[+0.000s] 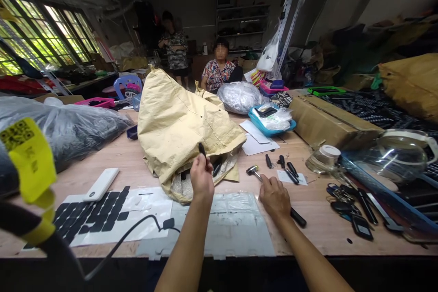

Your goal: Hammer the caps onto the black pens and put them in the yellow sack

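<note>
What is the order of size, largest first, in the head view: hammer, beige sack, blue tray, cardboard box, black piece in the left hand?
Beige sack
Cardboard box
Blue tray
Hammer, partly covered by the right hand
Black piece in the left hand

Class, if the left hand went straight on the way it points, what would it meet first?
Probably the yellow sack, just beyond the left hand and the black piece it holds; the exact depth is unclear.

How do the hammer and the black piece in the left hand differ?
The hammer has a shiny metal head; the black piece looks plain dark. The hammer slants under the right hand; the black piece points up from the left hand. Both are partly hidden.
</note>
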